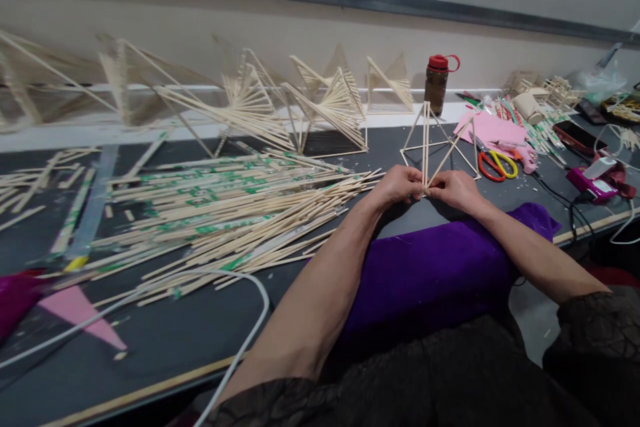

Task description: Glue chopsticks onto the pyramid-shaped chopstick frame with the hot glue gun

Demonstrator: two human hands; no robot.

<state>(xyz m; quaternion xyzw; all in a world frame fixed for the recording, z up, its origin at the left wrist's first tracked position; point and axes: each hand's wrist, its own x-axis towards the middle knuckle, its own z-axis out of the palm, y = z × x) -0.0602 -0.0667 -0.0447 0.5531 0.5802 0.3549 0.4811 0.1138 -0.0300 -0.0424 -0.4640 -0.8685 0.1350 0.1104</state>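
Note:
A small open frame of thin wooden sticks (426,140) stands on the dark table, just beyond my hands. My left hand (401,185) pinches the frame's near lower corner, where several sticks meet. From the other side, my right hand (454,189) closes its fingers on the same joint, and the two hands nearly touch. The exact fingertip contact is too small to make out. Purple cloth (435,273) lies under my forearms. Left of my hands is a large pile of loose sticks (260,220), some in green-printed wrappers.
Twisted stick structures (330,103) line the wall behind. A red-capped bottle (436,85), scissors (497,165), pink paper (493,130) and a pink glue gun (526,157) sit at the right. A white cable (250,280) crosses the left front; a purple device (593,185) lies far right.

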